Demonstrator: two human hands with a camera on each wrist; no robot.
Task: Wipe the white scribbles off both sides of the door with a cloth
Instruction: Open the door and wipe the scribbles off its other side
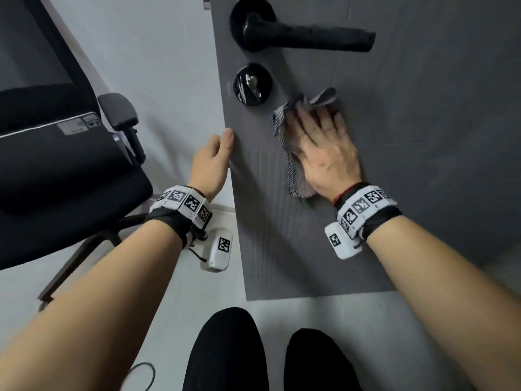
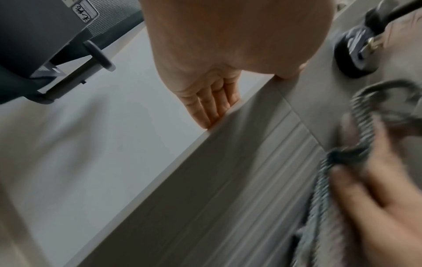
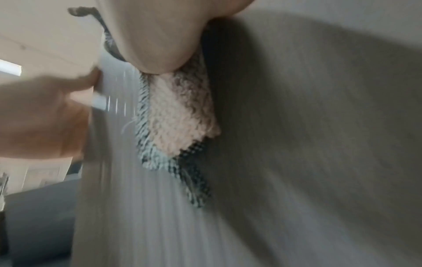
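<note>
The right hand point(image 1: 321, 148), fingers spread flat, is pressing the cloth point(image 1: 293, 176) against the door point(image 1: 423, 165); the left hand point(image 1: 214, 162) is gripping its edge. No scribbles are showing nearby; the far side is hidden.

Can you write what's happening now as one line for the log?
right hand presses cloth flat on door | left hand grips door edge | below lock

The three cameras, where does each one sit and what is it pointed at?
Head: worn on the head, looking down the grey door; shows both forearms, left hand, right hand flat on the cloth, and both legs.
Left wrist: looks along the left hand gripping the door's edge; chair behind.
Right wrist: looks along the right palm at the cloth, blurred.
Shared: all three show door, cloth and both hands.
</note>
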